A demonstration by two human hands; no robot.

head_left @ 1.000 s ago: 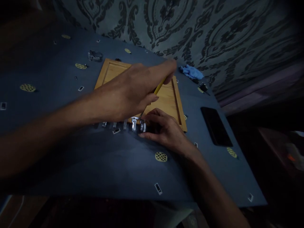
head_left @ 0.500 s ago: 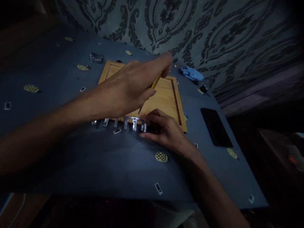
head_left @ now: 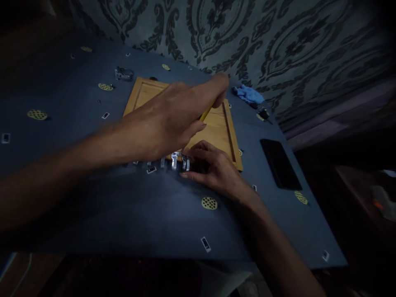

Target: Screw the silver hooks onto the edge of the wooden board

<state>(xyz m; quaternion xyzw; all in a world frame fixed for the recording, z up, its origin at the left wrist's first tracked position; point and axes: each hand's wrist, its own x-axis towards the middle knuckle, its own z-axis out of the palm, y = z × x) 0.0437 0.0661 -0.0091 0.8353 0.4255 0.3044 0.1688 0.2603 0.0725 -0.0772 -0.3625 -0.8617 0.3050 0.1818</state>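
Screwdriver, yellow-handled, fills left hand, right hand pinching silver metal hook rail already along wooden board, fastening unclear.

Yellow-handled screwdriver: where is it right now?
In the head view, the yellow-handled screwdriver sits near centre, gripped in the left hand above the wooden panel, its tip down at the metal hook rack beside the right hand.

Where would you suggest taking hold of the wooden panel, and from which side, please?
Probably by the right-hand border of the wooden panel, approached from the right: that side lies largely uncovered and its raised frame should offer purchase, whereas metal hooks line the near edge.
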